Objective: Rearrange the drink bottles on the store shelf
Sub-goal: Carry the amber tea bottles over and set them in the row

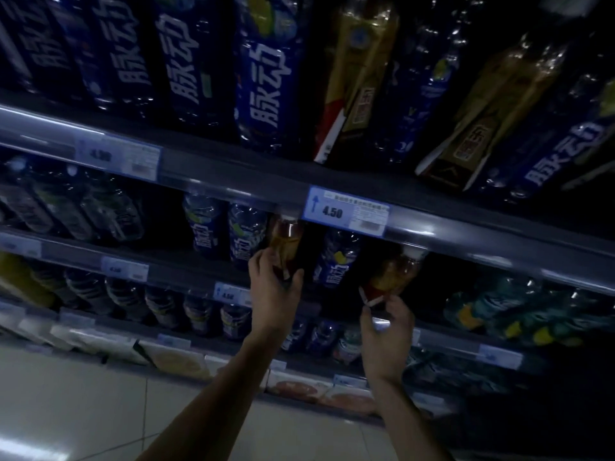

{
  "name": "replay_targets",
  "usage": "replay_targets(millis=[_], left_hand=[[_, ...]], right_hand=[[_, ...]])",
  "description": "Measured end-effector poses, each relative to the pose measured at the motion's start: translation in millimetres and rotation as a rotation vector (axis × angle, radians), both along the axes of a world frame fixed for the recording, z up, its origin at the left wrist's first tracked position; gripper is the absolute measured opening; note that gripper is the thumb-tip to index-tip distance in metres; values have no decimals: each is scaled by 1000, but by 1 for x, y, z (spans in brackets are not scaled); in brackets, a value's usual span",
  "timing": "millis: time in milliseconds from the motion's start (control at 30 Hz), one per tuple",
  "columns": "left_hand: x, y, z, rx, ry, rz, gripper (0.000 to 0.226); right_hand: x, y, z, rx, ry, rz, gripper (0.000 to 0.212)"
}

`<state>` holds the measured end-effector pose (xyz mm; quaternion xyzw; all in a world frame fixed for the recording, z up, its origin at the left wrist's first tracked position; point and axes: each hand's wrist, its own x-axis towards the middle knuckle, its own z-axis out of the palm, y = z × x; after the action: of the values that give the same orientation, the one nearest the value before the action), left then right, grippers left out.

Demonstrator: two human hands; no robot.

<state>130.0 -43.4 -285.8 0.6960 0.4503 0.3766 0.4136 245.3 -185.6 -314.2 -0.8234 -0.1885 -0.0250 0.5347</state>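
Here, left hand (273, 296) gripping amber bottle (288, 241), right hand (387, 332) gripping twin (394, 271)

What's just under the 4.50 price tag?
A blue bottle stands under the price tag, its cap hidden behind it. The left hand holds an amber bottle beside it; the right hand holds a second amber bottle.

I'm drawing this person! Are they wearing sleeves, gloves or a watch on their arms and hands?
No gloves: the left hand and right hand are bare. Both forearms are bare too, with no sleeves, watch or bracelet showing. The picture is too dim to tell about rings.
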Motion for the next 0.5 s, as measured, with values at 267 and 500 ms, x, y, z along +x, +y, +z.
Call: replay_targets(millis=[267, 500], left_hand=[[16, 0, -8, -34, -27, 131, 67], [21, 11, -20, -41, 100, 155, 77]], right_hand=[[35, -4, -9, 10, 61, -25, 66], [48, 4, -16, -15, 187, 5, 84]])
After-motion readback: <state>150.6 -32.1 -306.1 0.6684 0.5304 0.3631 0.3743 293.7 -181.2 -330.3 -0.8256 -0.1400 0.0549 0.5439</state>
